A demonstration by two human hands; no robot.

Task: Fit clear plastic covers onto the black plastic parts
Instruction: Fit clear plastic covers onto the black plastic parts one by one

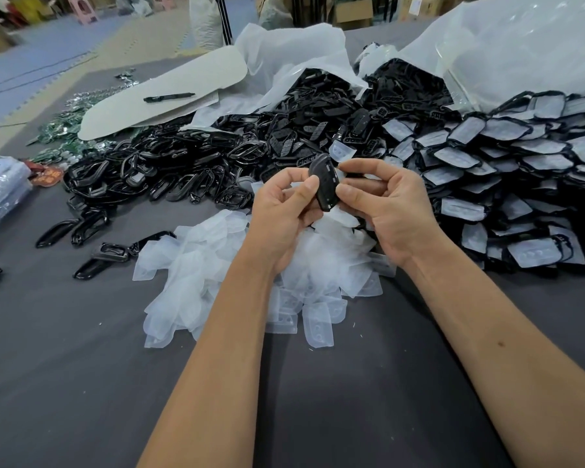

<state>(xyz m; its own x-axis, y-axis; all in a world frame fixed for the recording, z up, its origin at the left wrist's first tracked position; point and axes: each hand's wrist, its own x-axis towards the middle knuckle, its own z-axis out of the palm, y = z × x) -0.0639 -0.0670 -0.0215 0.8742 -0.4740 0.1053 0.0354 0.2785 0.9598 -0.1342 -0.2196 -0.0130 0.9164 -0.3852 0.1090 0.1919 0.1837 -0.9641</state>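
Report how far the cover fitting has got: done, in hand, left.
Done: a large stack of covered parts lies at the right. In hand: the left hand and right hand both hold one black part; whether its cover is seated cannot be told. Left: a heap of bare black parts beyond the hands and a pile of clear covers below them.

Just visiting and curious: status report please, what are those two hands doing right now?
Left hand and right hand both pinching one black plastic part. Clear covers pile directly below. Nothing in the way.
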